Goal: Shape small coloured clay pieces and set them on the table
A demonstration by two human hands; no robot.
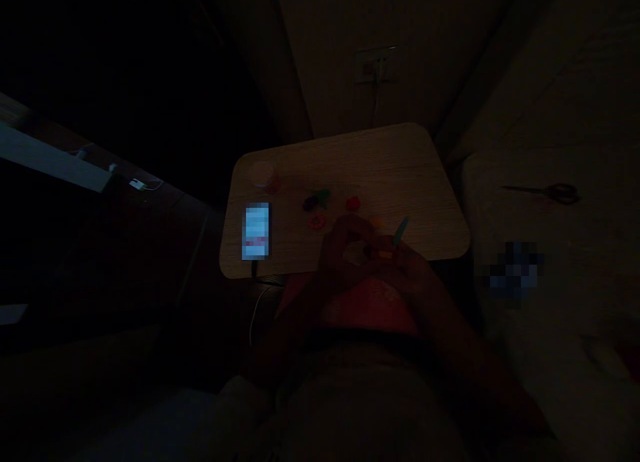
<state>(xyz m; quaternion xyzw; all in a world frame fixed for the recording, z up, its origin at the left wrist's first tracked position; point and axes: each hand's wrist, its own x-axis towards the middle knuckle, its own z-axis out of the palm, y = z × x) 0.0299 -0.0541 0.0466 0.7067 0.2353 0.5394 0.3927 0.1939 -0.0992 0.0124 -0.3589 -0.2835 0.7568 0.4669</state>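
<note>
The scene is very dark. My left hand (341, 252) is curled over the table's near edge, its fingertips at a small orange piece (385, 255). Close against it, my right hand (407, 269) has its fingers closed, and a flat teal strip (401, 229), like a small plastic blade, sticks up from them. Both hands meet around the orange piece; the exact finger contact is hard to see. Just beyond lie a yellow-orange bit (377, 221), a red lump (353, 203), an orange-red ring (317, 221), a green piece (323, 197) and a dark lump (310, 203).
A lit phone (256, 231) with a cable lies on the left of the small wooden table (400, 162), below a round tub (263, 174). Scissors (563, 193) rest on a pale surface to the right. A wall socket (375, 66) with a plug is behind.
</note>
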